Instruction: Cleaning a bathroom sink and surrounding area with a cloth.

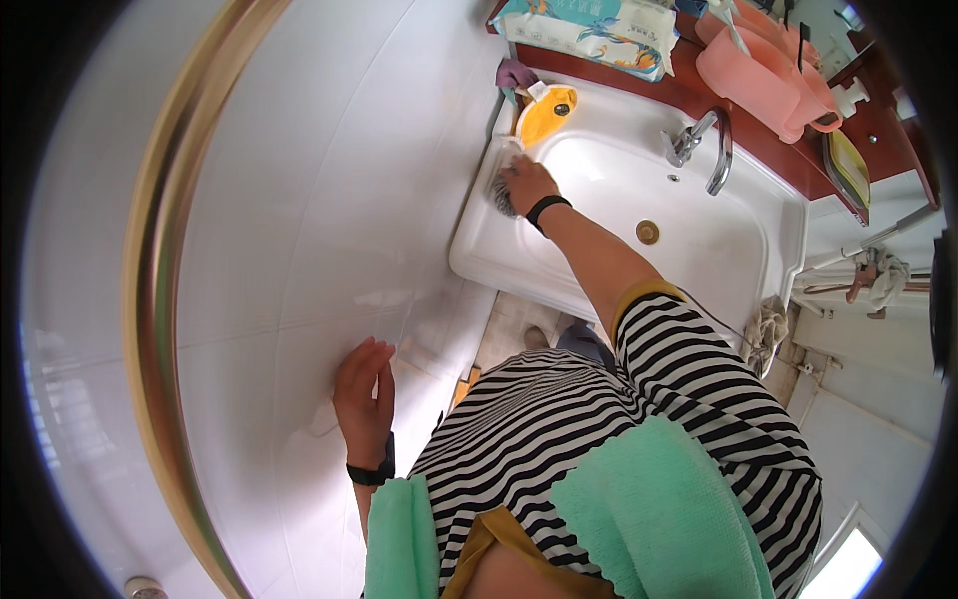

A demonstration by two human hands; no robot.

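Observation:
At the left end of the white ceramic washbasin (737, 258), my right hand (530, 183) reaches down to the rim. Its fingers curl over a grey metallic-looking scouring pad (503, 196), partly hidden beneath them. Just behind that hand a yellow and white cloth item (550, 116) with a dark round spot leans at the basin's back corner. My left hand (365, 397) is raised beside the white tiled wall (359, 247), its thumb apart from the fingers and nothing held. Black bands circle both wrists.
A chrome faucet (720, 150) arches over the basin, near the drain (647, 232). Along the red-brown ledge (685, 93) are a wipes packet (591, 34) and pink plastic holders (756, 78). A rag (765, 333) hangs at the right front edge. A purple cloth (515, 73) lies by the wall.

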